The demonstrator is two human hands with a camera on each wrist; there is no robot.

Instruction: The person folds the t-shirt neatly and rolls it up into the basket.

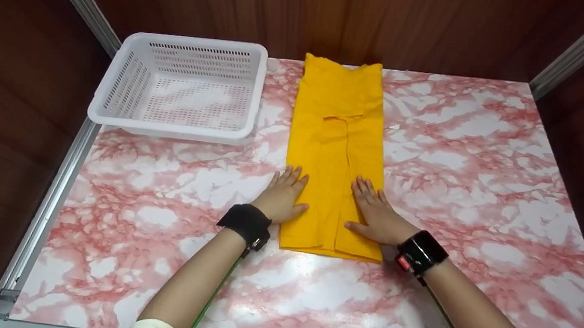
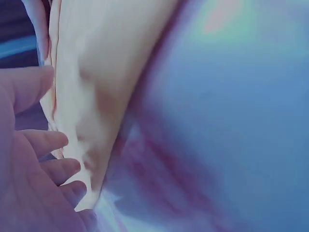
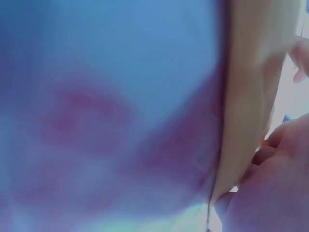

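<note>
A yellow folded cloth garment [image 1: 334,151] lies lengthwise on the table, its long edges folded inward so that they meet near the middle. On its left edge my left hand [image 1: 283,194] rests with fingers spread and fairly straight. My right hand [image 1: 379,215] lies flat on the right part of the cloth, fingers pointing away from me. In the left wrist view the left hand [image 2: 38,154] touches the pale-looking cloth [image 2: 101,72]. The right wrist view is blurred; the right hand [image 3: 275,183] is beside the cloth [image 3: 246,96], its fingertips partly hidden.
A white perforated plastic basket [image 1: 180,131] stands at the back left of the marbled red-and-white table [image 1: 477,199]. Brown wood-grain panels [image 1: 335,16] close off the back and both sides. Green cables [image 1: 216,299] trail from the wrist bands.
</note>
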